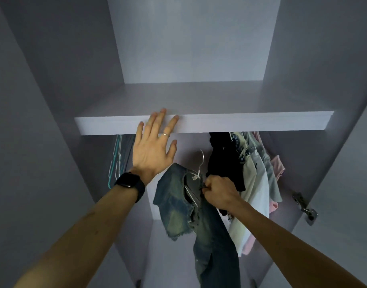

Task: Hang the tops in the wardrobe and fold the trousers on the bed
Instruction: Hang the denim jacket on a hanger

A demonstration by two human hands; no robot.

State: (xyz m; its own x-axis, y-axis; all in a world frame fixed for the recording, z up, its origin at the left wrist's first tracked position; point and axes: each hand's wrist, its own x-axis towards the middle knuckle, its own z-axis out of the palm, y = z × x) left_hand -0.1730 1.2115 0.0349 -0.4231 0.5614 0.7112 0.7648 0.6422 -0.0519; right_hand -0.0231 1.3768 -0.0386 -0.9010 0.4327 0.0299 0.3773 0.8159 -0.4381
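Denim top [178, 204], faded and frayed at its edges, hangs on a white hanger [202, 161] inside the wardrobe [190, 48], held up by the right hand [219, 193]. That hand is curled tight, thumb and fingers pinching the cloth and the hanger's shoulder at the neckline. From the grip the hook rises up and slightly left, standing free in the air below the shelf [251, 123]. One frayed part of the top bulges left of the grip, and a long part drops straight down beneath it, past the forearm.

Just right of the grip, touching the back of the hand, hangs a black top [224, 163]. Further right come a cream top [251, 177], pale white and grey ones, and a pink top [279, 165] at the far end. The shelf hides the rail they hang from.

Up and left of the grip, the left hand [153, 148] is spread flat, fingers straight and apart, holding nothing; its fingertips lie over the shelf's front edge. It wears a ring [166, 134] and a black watch [129, 180]. Beyond it, far left of the grip, spare hangers [117, 161] in teal and white hang under the shelf. A hinge [305, 206] sits on the side wall, right of the grip.
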